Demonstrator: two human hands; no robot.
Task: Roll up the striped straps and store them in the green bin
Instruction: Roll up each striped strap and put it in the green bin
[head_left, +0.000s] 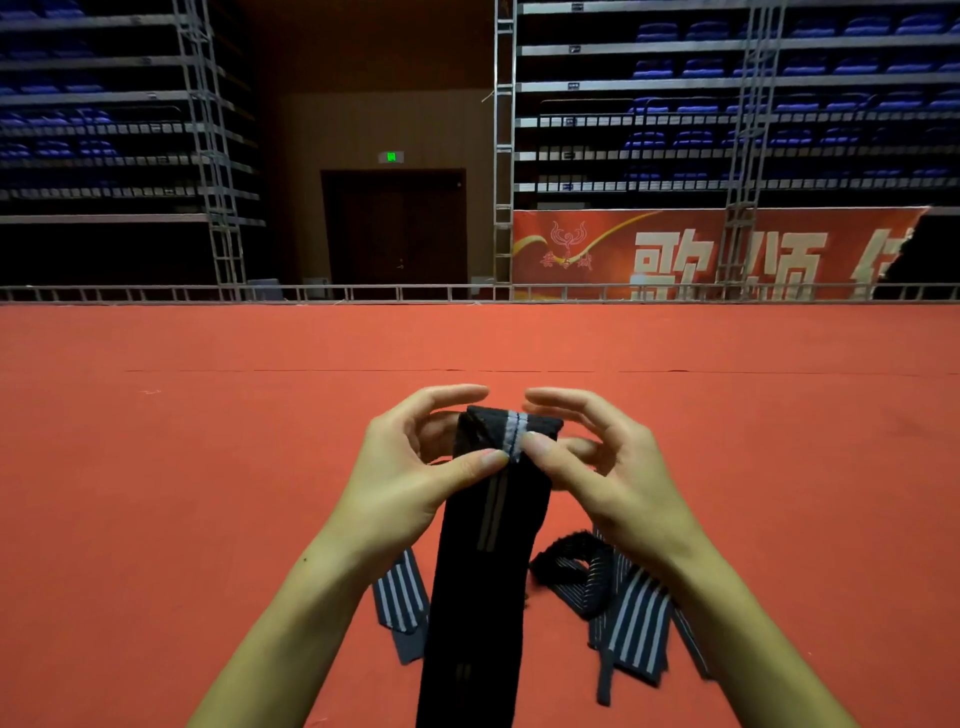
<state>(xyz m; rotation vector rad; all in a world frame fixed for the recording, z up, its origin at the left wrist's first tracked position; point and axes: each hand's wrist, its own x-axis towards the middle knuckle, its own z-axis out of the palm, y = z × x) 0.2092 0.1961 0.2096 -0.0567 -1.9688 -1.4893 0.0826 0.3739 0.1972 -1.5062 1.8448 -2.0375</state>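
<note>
Item: black striped strap (488, 545), woven elastic-looking band with pale grey lengthwise stripes. Location: held up in front of the person above the red carpeted floor (208, 467), its top end folded over into the first turn of a roll, the remainder hanging straight down and out of the lower edge of the view.

Left hand (410, 467): thumb pressed on the near face of the fold, fingers curled behind and over the strap's left edge, pinching it. Right hand (597, 467): thumb tip on the fold just beside the left thumb, forefinger arched over the top, remaining fingers loosely bent; it pinches the same fold from the right.

Further stock: loose striped straps (623, 608) lie in a crumpled heap on the floor beneath the right wrist; one more strap end (400, 597) shows under the left forearm. Green bin: not in view.

Handling, as judged: light, limp, no stiffness of its own; the hanging length will sag and twist unless kept taut. The weave looks grippy rather than slippery, not fragile. Best held at both edges of the rolled end, thumbs in front and fingers behind, turning evenly so the coil stays square; a slack pinch would likely let the roll spring open.

Background: tiered blue seats (779, 67), red banner (701, 254), metal railing (363, 293).
</note>
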